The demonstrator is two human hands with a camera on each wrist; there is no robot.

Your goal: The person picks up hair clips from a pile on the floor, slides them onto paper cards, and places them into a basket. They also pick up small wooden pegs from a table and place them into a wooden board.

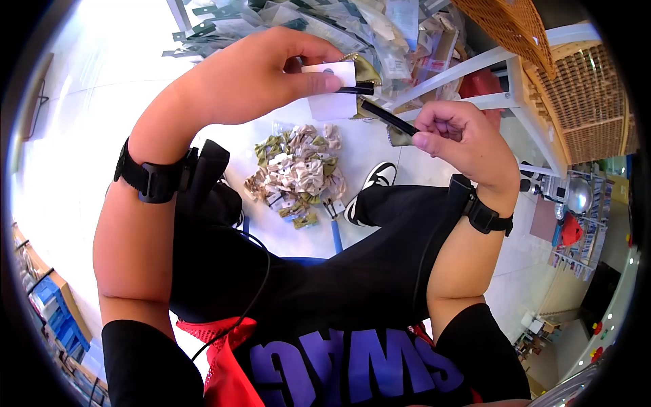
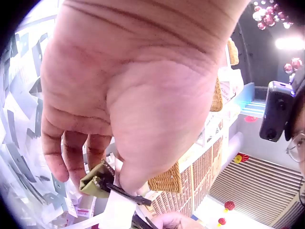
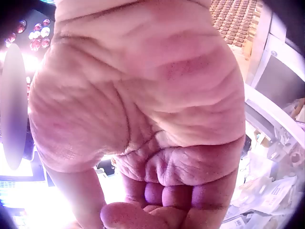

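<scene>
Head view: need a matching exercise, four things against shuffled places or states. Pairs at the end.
Things
1. White card
2. Heap of bows
3. Right hand
4. Wicker basket

Places or states
A. Pinching one end of a black strip
B. Brown and woven, at the picture's upper right
C. Under the thumb of the left hand
D. Piled on the pale floor

Pairs: 1-C, 2-D, 3-A, 4-B
</scene>
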